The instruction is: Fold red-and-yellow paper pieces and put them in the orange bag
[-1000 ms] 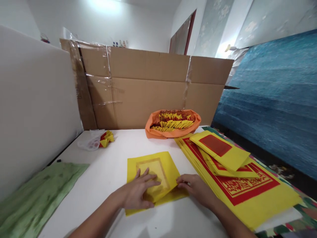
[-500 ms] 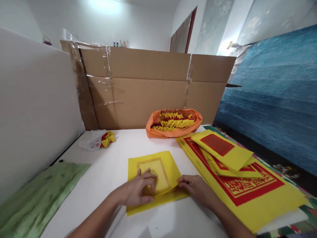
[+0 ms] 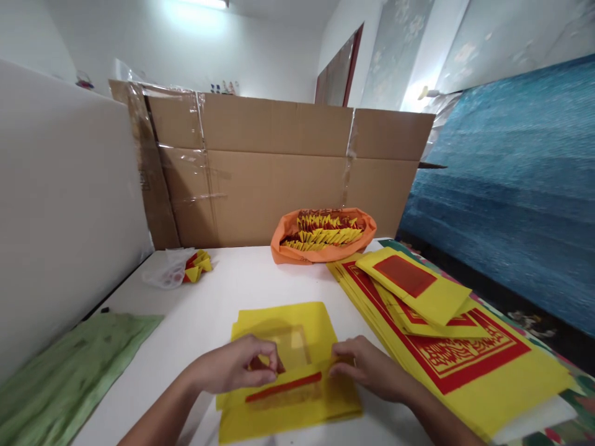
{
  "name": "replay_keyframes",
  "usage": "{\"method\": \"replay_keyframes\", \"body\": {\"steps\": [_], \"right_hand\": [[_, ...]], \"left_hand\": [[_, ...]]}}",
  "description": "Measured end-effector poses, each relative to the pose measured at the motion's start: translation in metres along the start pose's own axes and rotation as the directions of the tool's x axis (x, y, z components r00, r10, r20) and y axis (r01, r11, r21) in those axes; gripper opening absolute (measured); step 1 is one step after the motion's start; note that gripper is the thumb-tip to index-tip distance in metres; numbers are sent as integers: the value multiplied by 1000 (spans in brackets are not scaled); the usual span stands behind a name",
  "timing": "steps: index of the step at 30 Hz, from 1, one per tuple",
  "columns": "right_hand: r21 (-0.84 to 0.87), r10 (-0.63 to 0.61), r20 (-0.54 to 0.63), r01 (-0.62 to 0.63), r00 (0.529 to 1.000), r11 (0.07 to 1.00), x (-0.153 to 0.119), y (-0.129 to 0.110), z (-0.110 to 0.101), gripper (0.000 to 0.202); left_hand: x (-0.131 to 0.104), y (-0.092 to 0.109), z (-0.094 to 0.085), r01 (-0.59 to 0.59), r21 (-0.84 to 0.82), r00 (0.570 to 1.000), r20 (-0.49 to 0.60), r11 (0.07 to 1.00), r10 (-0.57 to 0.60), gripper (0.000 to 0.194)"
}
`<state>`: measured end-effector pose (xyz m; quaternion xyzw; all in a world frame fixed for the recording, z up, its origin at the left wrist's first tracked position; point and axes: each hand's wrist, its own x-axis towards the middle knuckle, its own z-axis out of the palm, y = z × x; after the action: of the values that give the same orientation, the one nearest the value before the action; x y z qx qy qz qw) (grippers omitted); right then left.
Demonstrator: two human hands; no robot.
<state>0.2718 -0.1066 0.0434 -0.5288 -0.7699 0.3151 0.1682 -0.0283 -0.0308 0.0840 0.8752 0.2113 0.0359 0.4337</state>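
Now I see the left hand (image 3: 239, 365) pinching the lifted edge of the yellow paper (image 3: 288, 314), no longer spread across it; right hand (image 3: 365, 367) pinches farther along. Red strip (image 3: 283, 388) newly exposed: fold underway, I'd judge. Paper's mid-table (image 3: 186, 322).

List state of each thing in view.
Yellow paper: partly folded
Left grip: pinched on the paper
Right grip: pinched on the paper
Orange bag: open, filled with folded pieces
Large printed sheets: stacked flat
Smaller sheets: overlapping, on top of those
Green cloth: spread, wrinkled
Plastic bag: crumpled
Cardboard panel: upright, taped
Ceiling light: on
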Motion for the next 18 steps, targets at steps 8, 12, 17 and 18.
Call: {"method": "replay_keyframes", "body": {"steps": [8,12,17,18], "right_hand": [[96,75,-268,-51,961,994,38,15,14,14],[8,33,-311,-32,950,999,61,18,23,14],[-53,23,-331,-43,943,998,83,20,34,16],[-61,34,-342,-58,939,996,86,21,36,16]], "left_hand": [[1,10,1,93,470,920,-377,878,105,22],[21,-1,37,87,629,951,-283,772,124,37],[35,-28,75,175,628,972,-234,758,-31,61],[35,-30,78,193,619,969,-241,761,-50,62]]}}
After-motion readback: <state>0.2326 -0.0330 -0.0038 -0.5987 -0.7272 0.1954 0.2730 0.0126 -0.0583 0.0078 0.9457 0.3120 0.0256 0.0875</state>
